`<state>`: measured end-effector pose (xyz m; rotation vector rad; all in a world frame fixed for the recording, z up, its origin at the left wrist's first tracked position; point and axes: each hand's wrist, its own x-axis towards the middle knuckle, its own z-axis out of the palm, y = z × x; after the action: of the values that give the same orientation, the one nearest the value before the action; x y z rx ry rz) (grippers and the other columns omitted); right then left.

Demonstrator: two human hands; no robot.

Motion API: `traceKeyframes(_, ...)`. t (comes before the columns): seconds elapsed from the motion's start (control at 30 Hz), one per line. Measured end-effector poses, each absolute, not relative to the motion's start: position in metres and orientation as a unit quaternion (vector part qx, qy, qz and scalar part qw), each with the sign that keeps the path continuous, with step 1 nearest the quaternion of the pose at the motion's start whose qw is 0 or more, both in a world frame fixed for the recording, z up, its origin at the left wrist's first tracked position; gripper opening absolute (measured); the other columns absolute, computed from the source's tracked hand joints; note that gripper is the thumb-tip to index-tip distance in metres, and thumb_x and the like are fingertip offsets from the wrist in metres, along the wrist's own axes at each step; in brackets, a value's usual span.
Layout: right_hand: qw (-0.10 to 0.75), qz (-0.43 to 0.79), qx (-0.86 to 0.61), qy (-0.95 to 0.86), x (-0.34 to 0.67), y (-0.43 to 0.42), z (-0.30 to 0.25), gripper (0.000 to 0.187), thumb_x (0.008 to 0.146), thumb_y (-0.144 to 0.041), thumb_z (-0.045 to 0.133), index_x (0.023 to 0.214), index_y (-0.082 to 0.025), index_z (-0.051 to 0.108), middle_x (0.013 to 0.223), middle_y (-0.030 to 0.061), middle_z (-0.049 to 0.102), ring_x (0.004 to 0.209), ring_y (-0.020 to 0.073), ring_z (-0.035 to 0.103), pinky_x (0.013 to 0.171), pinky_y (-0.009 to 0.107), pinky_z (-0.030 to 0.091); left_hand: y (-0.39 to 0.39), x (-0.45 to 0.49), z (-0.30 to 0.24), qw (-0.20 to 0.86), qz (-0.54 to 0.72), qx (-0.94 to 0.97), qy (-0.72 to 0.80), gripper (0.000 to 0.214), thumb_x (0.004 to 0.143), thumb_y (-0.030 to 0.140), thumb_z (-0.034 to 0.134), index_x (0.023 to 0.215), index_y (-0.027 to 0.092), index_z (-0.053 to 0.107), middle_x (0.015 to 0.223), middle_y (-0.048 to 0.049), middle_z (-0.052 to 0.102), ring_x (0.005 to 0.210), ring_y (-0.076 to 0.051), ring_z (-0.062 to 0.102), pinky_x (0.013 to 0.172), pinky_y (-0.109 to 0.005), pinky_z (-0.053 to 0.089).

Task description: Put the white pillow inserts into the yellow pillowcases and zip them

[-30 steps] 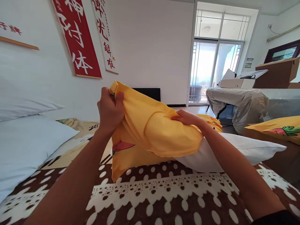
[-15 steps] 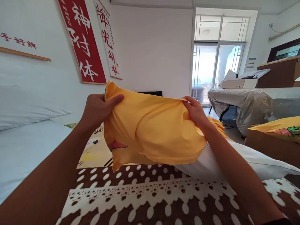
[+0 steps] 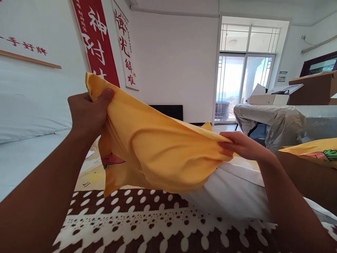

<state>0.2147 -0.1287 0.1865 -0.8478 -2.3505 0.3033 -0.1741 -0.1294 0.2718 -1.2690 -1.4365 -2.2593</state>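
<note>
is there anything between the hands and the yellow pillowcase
Nothing visible. The left hand grips the yellow pillowcase directly near a corner, and the right hand pinches its edge. The white pillow shows below the right hand.

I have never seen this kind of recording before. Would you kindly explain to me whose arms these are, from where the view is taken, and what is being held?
There is no machine here: these are a person's own bare arms. The camera is worn on the person's head, looking forward and down.

The left hand grips the upper left corner of a yellow pillowcase. The right hand pinches its edge near the other end, so the cloth is stretched between them. A white pillow sticks out at that right end.

Below is a brown-and-white patterned blanket, and other white bedding is at the left edge.
</note>
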Motion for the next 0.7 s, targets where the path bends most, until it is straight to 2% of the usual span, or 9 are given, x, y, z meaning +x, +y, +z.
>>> traceKeyframes(0.07,0.383,0.15,-0.331,-0.849,0.22,-0.131,0.183,0.032,0.089,-0.048,0.046,0.087,-0.018,0.056,0.072,0.0,0.055,0.061,0.0118,0.047,0.054,0.024,0.036,-0.132,-0.175,0.272,0.107,-0.75,-0.419,-0.501,0.034,0.061,0.039,0.068,0.058,0.013,0.047,0.057,0.0042,0.041,0.057,-0.007,0.038,0.049,-0.021,0.041)
traceKeyframes(0.13,0.403,0.165,-0.357,-0.826,0.228,-0.138,0.187,0.034,0.086,-0.051,0.05,0.09,-0.018,0.059,0.075,0.001,0.058,0.063,0.0125,0.051,0.053,0.024,0.037,-0.134,-0.175,0.272,0.126,-0.741,-0.412,-0.515,0.035,0.062,0.039,0.068,0.056,0.015,0.043,0.055,0.0056,0.037,0.054,-0.006,0.035,0.048,-0.021,0.038)
traceKeyframes(0.2,0.35,0.151,-0.394,-0.836,0.241,-0.149,0.194,0.034,0.081,-0.053,0.057,0.084,-0.019,0.061,0.071,-0.0003,0.057,0.059,0.0119,0.049,0.051,0.024,0.035,-0.136,-0.175,0.273,0.141,-0.74,-0.411,-0.513,0.037,0.062,0.04,0.068,0.054,0.015,0.04,0.054,0.0057,0.035,0.053,-0.005,0.033,0.048,-0.021,0.036)
traceKeyframes(0.33,0.157,0.046,-0.465,-0.87,0.258,-0.173,0.196,0.027,0.07,-0.047,0.069,0.072,-0.021,0.063,0.064,-0.0024,0.056,0.059,0.0131,0.049,0.054,0.025,0.035,-0.137,-0.175,0.277,0.158,-0.753,-0.404,-0.494,0.036,0.062,0.039,0.066,0.054,0.015,0.042,0.056,0.0045,0.037,0.052,-0.005,0.034,0.052,-0.025,0.042)
traceKeyframes(0.43,0.085,-0.073,-0.49,-0.865,0.258,-0.179,0.18,0.016,0.076,-0.031,0.058,0.064,-0.021,0.06,0.064,-0.0003,0.059,0.063,0.0153,0.052,0.059,0.028,0.034,-0.135,-0.179,0.279,0.167,-0.757,-0.401,-0.489,0.035,0.061,0.04,0.066,0.055,0.014,0.042,0.058,0.0034,0.04,0.053,-0.005,0.036,0.057,-0.032,0.048)
traceKeyframes(0.53,0.079,-0.135,-0.517,-0.842,0.268,-0.171,0.165,0.016,0.075,-0.02,0.048,0.061,-0.02,0.056,0.068,0.0018,0.061,0.065,0.016,0.054,0.065,0.032,0.034,-0.134,-0.185,0.279,0.178,-0.747,-0.399,-0.502,0.039,0.059,0.044,0.067,0.055,0.015,0.041,0.058,0.0037,0.039,0.053,-0.005,0.036,0.063,-0.038,0.051)
traceKeyframes(0.63,0.086,-0.164,-0.599,-0.779,0.297,-0.162,0.16,0.016,0.072,-0.021,0.049,0.055,-0.021,0.052,0.062,0.0036,0.059,0.06,0.0178,0.055,0.065,0.036,0.033,-0.135,-0.187,0.278,0.179,-0.735,-0.386,-0.528,0.04,0.059,0.044,0.068,0.055,0.016,0.041,0.057,0.0049,0.036,0.053,-0.004,0.035,0.069,-0.046,0.052)
traceKeyframes(0.7,0.153,-0.227,-0.609,-0.744,0.31,-0.168,0.155,0.014,0.072,-0.026,0.052,0.058,-0.024,0.057,0.072,0.0077,0.064,0.066,0.0226,0.059,0.068,0.041,0.034,-0.135,-0.184,0.278,0.174,-0.731,-0.386,-0.535,0.039,0.059,0.042,0.068,0.054,0.015,0.041,0.056,0.0054,0.036,0.053,-0.004,0.034,0.073,-0.052,0.051)
